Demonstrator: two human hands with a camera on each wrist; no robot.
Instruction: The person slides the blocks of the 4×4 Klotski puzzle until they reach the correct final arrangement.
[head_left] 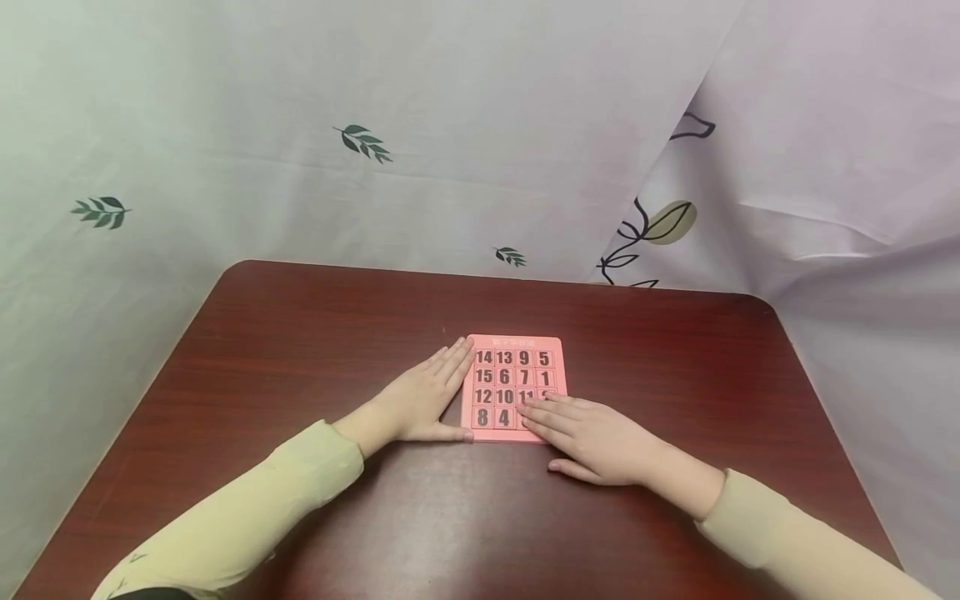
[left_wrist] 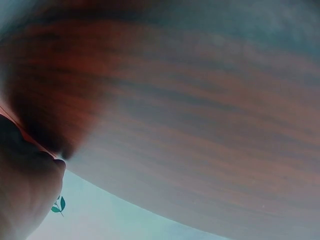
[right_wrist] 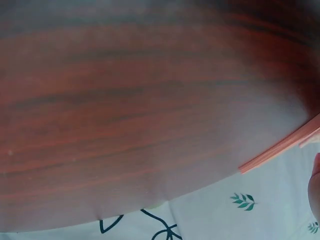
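Note:
A pink number slide puzzle lies flat on the table, its numbered tiles in a square grid. My left hand is at its left side, fingers straight along the edge, with the thumb at the near left corner. Across the lower right tiles rest the straight fingers of my right hand, hiding some numbers; its thumb lies off the frame, over the table. In the left wrist view, part of the left hand shows at the lower left. The right wrist view catches the puzzle's side and a bit of the right hand.
The dark red wooden table has rounded far corners. Behind it and at both sides hangs a pale curtain printed with leaves, close to the table's edges.

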